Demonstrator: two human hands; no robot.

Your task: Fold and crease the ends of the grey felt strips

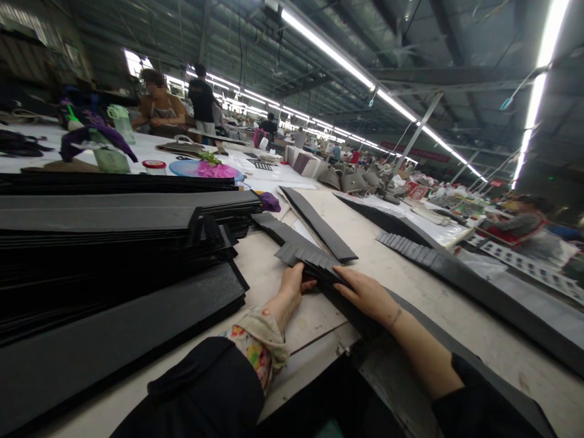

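Observation:
A fanned stack of dark grey strips (314, 258) lies slantwise in front of me, its ends stepped one behind another. My left hand (292, 289) is closed round the near edge of these strips, with the thumb on top and fingers partly hidden underneath. Over the same stack, to the right, my right hand (367, 295) grips with its fingers on the upper face; its thumb is hidden. Just beyond the hands, a separate dark grey strip (319, 225) rests on the pale tabletop (269, 267).
Tall piles of black and grey strips (114, 210) fill the left side. Another fanned row of strips (410, 249) lies to the right. Farther back are a blue plate (180, 169), a red-lidded jar (154, 166) and a green bottle (121, 125). Several people work beyond.

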